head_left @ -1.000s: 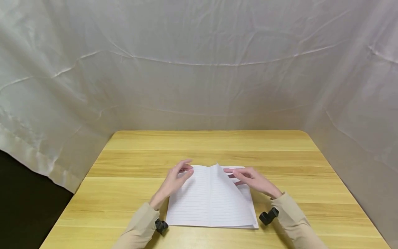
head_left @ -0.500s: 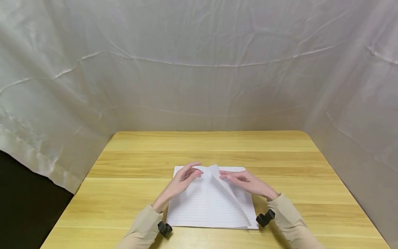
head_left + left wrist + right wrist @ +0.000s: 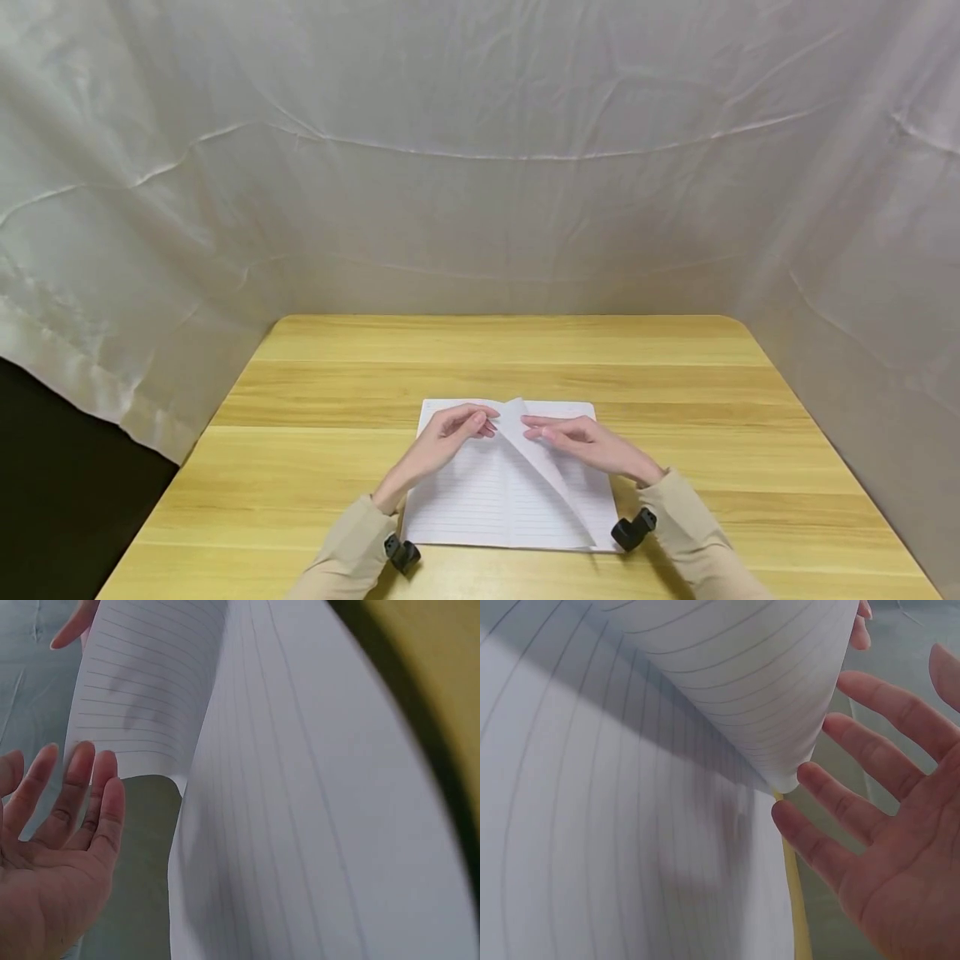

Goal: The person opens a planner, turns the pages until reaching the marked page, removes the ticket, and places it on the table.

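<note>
In the lower centre of the head view, an open notebook (image 3: 457,504) with white ruled pages, lying flat on a wooden table (image 3: 360,350) of pale yellow boards. Above the right half of the notebook, a single leaf (image 3: 765,682), raised off the page beneath and curling over toward the left of the frame, with a peaked top corner.

Just left of that corner, a left hand (image 3: 453,429), extending in from the lower left of the frame. Loosely open, with fingers apart and slightly bent in the lower left of the left wrist view, close to the edge of the leaf. Pinches nothing visibly; cannot tell touching from hovering.

Just right of the corner, a right hand (image 3: 588,442), extending in from the lower right. Open, with fingers spread and nearly straight at the right of the right wrist view, tips lined along the free edge of the leaf. Also without a visible grip; cannot tell light contact from nearness.

On both arms, beige sleeves (image 3: 348,542), each with a small black wrist camera (image 3: 633,529). Across the upper frame, a creased, pale grey cloth (image 3: 480,167); at lower left, a dark patch (image 3: 67,500).
</note>
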`<state>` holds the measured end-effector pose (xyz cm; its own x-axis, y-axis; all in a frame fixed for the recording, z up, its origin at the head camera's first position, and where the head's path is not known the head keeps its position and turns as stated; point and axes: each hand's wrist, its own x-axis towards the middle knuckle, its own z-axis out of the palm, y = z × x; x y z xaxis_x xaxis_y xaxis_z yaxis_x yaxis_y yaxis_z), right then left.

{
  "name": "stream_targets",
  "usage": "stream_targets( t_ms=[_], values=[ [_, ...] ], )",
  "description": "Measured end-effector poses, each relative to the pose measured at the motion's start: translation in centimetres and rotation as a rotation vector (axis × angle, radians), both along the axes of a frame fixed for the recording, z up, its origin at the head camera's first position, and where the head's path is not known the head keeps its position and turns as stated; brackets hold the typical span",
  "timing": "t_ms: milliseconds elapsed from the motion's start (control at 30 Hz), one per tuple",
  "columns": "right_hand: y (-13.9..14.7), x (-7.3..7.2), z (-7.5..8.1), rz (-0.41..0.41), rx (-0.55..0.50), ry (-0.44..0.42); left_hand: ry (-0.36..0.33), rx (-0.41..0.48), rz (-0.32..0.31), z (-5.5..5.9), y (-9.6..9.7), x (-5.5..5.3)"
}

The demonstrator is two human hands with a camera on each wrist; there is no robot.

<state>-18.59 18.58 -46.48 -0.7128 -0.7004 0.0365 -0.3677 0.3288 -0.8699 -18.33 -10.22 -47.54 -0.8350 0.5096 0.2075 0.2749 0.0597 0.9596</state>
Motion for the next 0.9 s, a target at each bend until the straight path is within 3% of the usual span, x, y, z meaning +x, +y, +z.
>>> stream_targets(
  t_ms=[133,267,433,667,900],
  values=[
    [-0.1,0.1,-0.1,-0.003,-0.014,-0.012,-0.005,-0.022,-0.006,0.0,0.0,0.1],
    [-0.2,0.2,-0.2,-0.021,-0.013,-0.006,-0.006,-0.066,0.028,-0.1,-0.1,0.2],
    [0.0,0.1,-0.7,-0.091,-0.029,-0.005,-0.019,-0.112,0.117,-0.3,-0.4,0.2],
    [0.9,-0.4,-2.1,-0.259,-0.021,0.002,-0.048,-0.144,0.257,-0.5,-0.8,0.1],
    [1.8,-0.7,-3.1,-0.378,0.0,0.09,-0.079,-0.206,0.375,-0.7,-1.1,0.2]
  ],
)
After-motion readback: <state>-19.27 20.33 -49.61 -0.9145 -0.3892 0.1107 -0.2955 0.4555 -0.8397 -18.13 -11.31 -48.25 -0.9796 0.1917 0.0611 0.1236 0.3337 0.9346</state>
